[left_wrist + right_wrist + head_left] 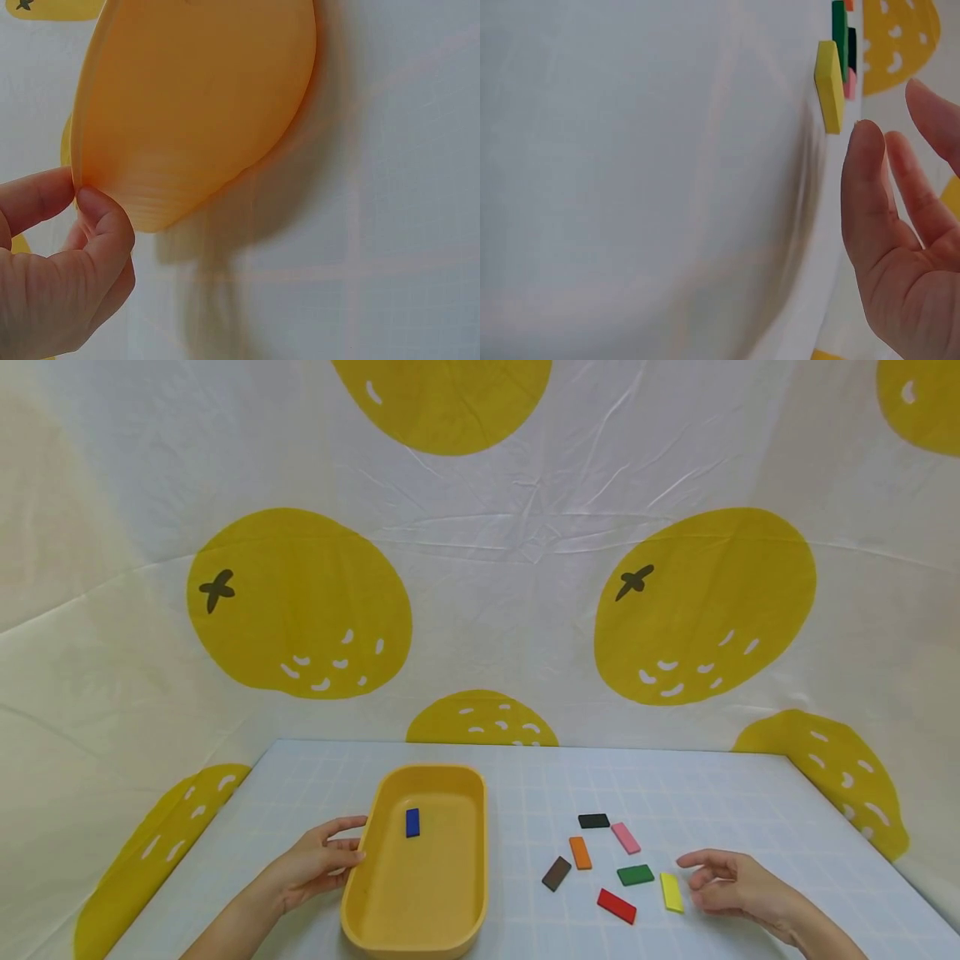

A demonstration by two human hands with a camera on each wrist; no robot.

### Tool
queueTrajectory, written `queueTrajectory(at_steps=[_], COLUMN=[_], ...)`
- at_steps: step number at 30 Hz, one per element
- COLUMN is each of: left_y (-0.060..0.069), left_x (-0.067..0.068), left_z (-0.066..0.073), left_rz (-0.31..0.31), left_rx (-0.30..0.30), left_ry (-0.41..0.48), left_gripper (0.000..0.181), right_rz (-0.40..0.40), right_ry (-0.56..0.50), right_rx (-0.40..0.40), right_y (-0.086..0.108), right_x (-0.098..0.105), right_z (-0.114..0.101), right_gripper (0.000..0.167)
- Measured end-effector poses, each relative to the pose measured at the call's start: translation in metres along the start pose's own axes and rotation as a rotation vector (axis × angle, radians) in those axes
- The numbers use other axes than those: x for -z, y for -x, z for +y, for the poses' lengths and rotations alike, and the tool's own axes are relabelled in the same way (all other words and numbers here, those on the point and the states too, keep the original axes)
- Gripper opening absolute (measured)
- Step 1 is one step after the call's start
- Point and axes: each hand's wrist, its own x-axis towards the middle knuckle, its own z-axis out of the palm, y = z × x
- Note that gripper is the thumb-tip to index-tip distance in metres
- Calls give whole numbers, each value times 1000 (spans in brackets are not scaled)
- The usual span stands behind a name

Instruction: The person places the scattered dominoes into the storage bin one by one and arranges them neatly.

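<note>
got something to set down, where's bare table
Free: between the yellow tray and brown block; behind the black block to the table's far edge. Crowded: around the green block, hemmed by pink block, red block and yellow block.

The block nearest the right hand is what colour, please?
The block is yellow, clearest in the right wrist view.

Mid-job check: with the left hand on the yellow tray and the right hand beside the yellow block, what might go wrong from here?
1. The left hand pinches the tray at one side of its rim, so a tug might tilt it and slide the blue block inside.
2. The right hand could nudge the yellow block into the nearby green block.
3. The yellow block looks thin, so fingers may slip lifting it.
</note>
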Motion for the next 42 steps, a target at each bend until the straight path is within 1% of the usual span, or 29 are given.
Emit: queueTrajectory(at_steps=[3,7,16,20,23,28,31,35,42], left_y=[0,1,1,2,2,1,1,1,1], left_x=[0,0,-1,-1,-1,-1,0,0,-1], left_z=[1,1,2,1,0,-1,-1,-1,0], left_rz=[-1,-2,3,-2,-3,4,0,-6,-1], left_rx=[0,-1,-2,-9,-8,-4,-7,-9,-3], left_ry=[3,2,1,-5,-2,0,-4,-3,-1], left_gripper=[70,70,69,69,68,68,68,69,70], right_rz=[8,24,136,230,290,319,325,323,317], right_ry=[40,66,177,261,343,445,467,470,427], right_rx=[-1,-7,-59,-96,-111,-101,-106,-109,-86], right_y=[-2,-5,-10,-14,-17,-20,-20,-19,-19], right_x=[-3,-8,-22,-32,-39,-45,-46,-47,-50], right_z=[1,1,-3,-7,-10,-12,-13,-16,-30], right_gripper=[51,53,55,57,56,52,50,50,50])
